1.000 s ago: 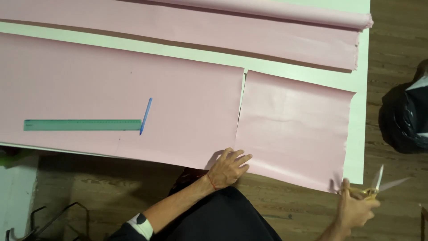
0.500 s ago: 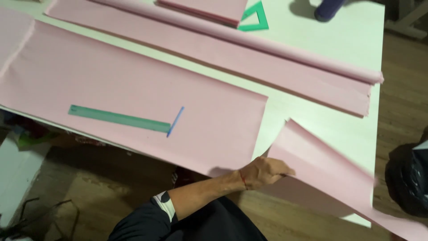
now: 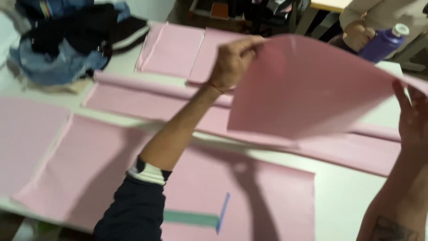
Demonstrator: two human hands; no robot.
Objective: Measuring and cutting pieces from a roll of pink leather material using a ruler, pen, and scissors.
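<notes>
1. While the white table (image 3: 352, 196) fills most of the view, its near edge carries a large pink sheet (image 3: 133, 178), with a green ruler (image 3: 189, 218) and a blue strip (image 3: 223, 213) lying on it.
2. Above the table's middle, the left hand (image 3: 232, 60) pinches the top left corner of a cut pink piece (image 3: 312, 89), and the right hand (image 3: 412, 118) grips its right edge; the two hands are well apart.
3. Held up off the table, the piece is plain, smooth and slightly bowed, and it hides part of the long pink roll (image 3: 147, 89) stretched across the table behind it.
4. Farther back on the table lie folded pink sheets (image 3: 176, 49), and a heap of dark clothing (image 3: 67, 40) sits at its far left corner.
5. Beyond the table's far right edge, another person's hand (image 3: 356, 35) is beside a purple bottle (image 3: 383, 42).
</notes>
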